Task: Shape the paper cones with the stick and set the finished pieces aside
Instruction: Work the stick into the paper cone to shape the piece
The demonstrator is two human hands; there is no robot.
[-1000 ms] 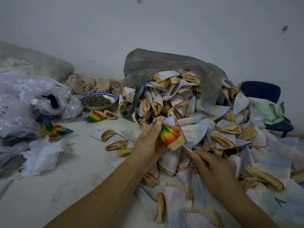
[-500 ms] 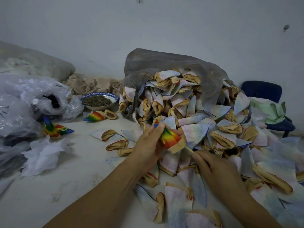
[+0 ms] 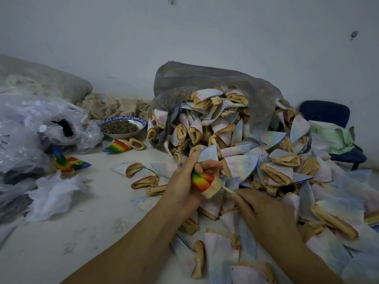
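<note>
White and scuffed, the surface [image 3: 71, 232] is carrying everything, and across its right half a grey mesh sack [image 3: 205, 78] is lying on its side, spilling a big heap of pale, flattened paper cones [image 3: 256, 160] toward the person. Clear plastic bags [image 3: 30, 124] are slumping along the left edge, with a blue-rimmed bowl [image 3: 122, 128] of dark bits sitting between them and the sack. Apart from the heap, a finished rainbow piece [image 3: 118, 146] is lying just in front of the bowl and a second rainbow piece [image 3: 69, 162] is resting beside the plastic bags. Over the near edge of the heap, the left hand [image 3: 184, 187] is gripping a rainbow cone [image 3: 204, 182], its fingers [image 3: 207, 167] curling round the coloured body while the tan open end is pointing toward the right hand [image 3: 264, 212]. That hand's fingers [image 3: 242, 194] are pinching a thin pale stick [image 3: 227, 190], whose far end is reaching into the cone's mouth.
</note>
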